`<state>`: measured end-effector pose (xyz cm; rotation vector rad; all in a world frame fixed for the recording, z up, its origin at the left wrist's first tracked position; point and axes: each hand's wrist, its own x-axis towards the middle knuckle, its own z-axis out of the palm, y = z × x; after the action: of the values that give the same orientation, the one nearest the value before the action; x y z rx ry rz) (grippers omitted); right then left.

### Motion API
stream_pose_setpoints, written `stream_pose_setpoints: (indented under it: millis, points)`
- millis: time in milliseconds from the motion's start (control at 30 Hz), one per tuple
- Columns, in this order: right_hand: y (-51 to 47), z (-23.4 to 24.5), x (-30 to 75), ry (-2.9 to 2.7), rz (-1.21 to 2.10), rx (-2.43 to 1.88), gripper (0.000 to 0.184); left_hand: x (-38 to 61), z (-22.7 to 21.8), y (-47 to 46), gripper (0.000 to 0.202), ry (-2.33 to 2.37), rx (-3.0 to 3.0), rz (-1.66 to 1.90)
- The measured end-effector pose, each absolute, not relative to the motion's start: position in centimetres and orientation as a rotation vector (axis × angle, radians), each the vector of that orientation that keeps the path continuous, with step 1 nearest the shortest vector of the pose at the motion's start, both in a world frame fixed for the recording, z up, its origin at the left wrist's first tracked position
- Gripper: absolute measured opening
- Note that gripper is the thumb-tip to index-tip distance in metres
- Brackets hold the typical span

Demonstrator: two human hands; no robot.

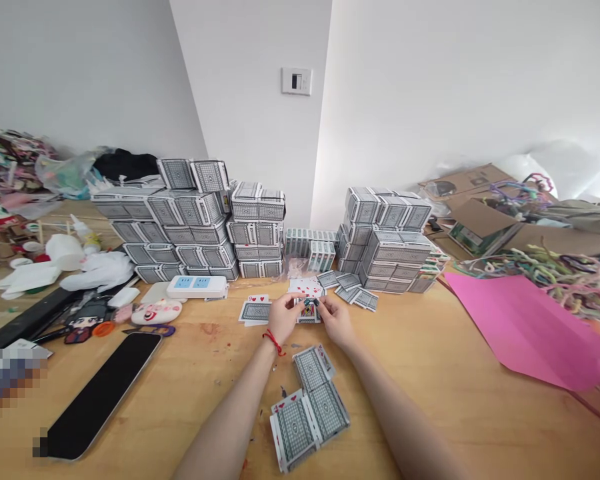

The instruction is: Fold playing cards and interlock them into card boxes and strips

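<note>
My left hand (283, 317) and my right hand (334, 318) meet over the middle of the wooden table (430, 373). Both pinch a small stack of playing cards (307, 311) between their fingertips. A red string circles my left wrist. Face-up cards (306, 287) with red pips lie just beyond the hands. A short pile of face-down cards (255, 311) lies to the left. Nearer to me, a few card bundles (306, 407) lie fanned on the table between my forearms.
Tall stacks of boxed card decks stand at the back left (180, 227), centre (257, 230) and right (385, 243). A phone (100, 393) lies at the front left, a white power strip (197, 287) behind it. Pink paper (525, 327), cardboard boxes (485, 220) and pipe cleaners (555, 267) fill the right.
</note>
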<state>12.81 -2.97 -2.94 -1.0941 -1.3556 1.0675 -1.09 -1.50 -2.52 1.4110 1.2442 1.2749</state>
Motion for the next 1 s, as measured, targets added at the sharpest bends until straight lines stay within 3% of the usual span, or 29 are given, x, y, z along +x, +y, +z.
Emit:
stream_pose_setpoints:
  millis: [633, 1000]
  points:
    - [-2.88, -3.34, 12.61, -1.439, 1.041, -1.149, 0.026, -1.13, -2.57, -2.15, 0.031, 1.223, 1.642, 1.283]
    - [-2.76, -2.73, 12.76, -1.293, 1.044, -1.114, 0.026, -1.63, -2.36, -1.29, 0.033, 0.898, 1.04, 1.143]
